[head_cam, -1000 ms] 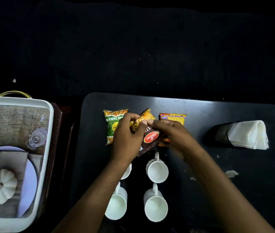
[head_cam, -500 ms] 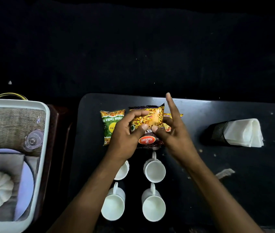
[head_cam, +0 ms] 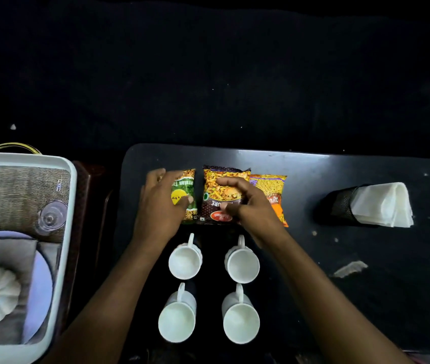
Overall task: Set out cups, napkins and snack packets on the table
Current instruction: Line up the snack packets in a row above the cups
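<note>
Step looks like packet alignment along table (head_cam: pixel 366 166) far edge: left hand (head_cam: pixel 160 206) grips green packet (head_cam: pixel 188 183), right hand (head_cam: pixel 252 206) pinches brown mixture packet (head_cam: pixel 218 190), orange packet (head_cam: pixel 271 187) just beside. Next, probably: release without shifting them.

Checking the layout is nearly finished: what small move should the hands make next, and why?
Probably let go of both packets and withdraw. The left hand holds the green packet, the right hand the brown packet; both lie flat in a row with the orange packet, beyond four cups.

Three packets (head_cam: pixel 210 203) lie flat beyond four cups (head_cam: pixel 242 265).
</note>
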